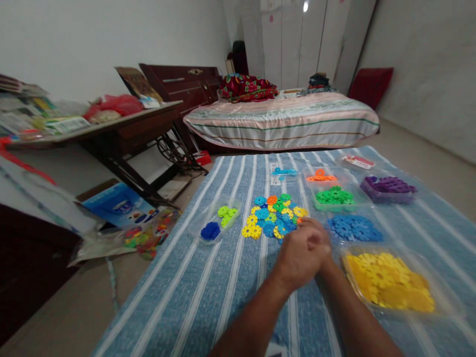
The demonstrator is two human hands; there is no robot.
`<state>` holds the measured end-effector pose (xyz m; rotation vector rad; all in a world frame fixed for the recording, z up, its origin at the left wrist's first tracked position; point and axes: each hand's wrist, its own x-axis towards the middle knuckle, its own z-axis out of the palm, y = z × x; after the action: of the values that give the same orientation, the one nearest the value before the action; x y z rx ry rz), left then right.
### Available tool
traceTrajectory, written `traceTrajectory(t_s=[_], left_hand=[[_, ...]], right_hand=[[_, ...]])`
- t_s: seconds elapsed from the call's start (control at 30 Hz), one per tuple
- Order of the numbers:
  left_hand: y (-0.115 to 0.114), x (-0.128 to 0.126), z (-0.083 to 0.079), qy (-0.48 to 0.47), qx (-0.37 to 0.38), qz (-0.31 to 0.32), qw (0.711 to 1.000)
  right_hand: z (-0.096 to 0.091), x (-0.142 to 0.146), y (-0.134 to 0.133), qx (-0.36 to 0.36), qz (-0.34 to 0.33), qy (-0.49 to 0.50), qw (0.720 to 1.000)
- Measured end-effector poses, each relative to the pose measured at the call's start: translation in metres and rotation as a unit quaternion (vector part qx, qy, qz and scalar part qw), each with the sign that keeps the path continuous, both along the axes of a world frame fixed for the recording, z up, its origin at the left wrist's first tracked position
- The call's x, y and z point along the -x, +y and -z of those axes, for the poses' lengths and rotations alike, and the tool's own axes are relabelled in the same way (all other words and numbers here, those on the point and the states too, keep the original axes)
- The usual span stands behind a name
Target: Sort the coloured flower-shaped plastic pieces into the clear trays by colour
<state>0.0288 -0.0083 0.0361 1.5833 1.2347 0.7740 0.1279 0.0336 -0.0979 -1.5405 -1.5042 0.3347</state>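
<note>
My left hand (296,259) and my right hand (318,235) are close together and overlap at the near right edge of a loose pile of flower-shaped plastic discs (273,216). Both hands look closed, with fingers curled in; whatever they may hold is hidden. The pile mixes blue, yellow, green and orange discs. To the right of my hands stand clear tubs of blue discs (355,228) and yellow discs (388,280). Behind these are tubs of green discs (334,196), orange discs (321,176) and purple discs (388,185).
At left, a clear tray (197,223) holds dark blue discs (210,231) and lime discs (226,214). Light blue discs (284,171) lie at the back. Everything rests on a striped cloth (201,282). Beyond are a bed (282,124) and a sewing-machine table (111,129).
</note>
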Motion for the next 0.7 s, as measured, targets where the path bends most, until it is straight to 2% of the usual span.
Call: traceTrajectory(t_s=[0.1, 0.2, 0.3, 0.4, 0.5, 0.7], left_hand=[[0.012, 0.038, 0.013, 0.14, -0.045, -0.083, 0.986], [0.023, 0.081, 0.026, 0.274, -0.066, -0.148, 0.948], [0.029, 0.109, 0.033, 0.375, -0.067, -0.182, 0.907], [0.031, 0.117, 0.039, 0.425, -0.074, -0.173, 0.886], [0.032, 0.113, 0.045, 0.444, -0.095, -0.148, 0.878], [0.039, 0.114, 0.052, 0.467, -0.138, -0.141, 0.862]], right_hand=[[-0.005, 0.001, 0.004, -0.007, -0.023, -0.003, 1.0], [-0.008, 0.003, 0.005, -0.007, -0.019, -0.001, 1.0], [-0.008, 0.004, 0.005, -0.013, -0.022, 0.001, 1.0], [-0.006, 0.004, 0.004, -0.017, -0.023, 0.003, 1.0], [-0.004, 0.003, 0.005, -0.02, -0.018, 0.006, 1.0], [-0.007, 0.004, 0.009, -0.016, -0.021, 0.003, 1.0]])
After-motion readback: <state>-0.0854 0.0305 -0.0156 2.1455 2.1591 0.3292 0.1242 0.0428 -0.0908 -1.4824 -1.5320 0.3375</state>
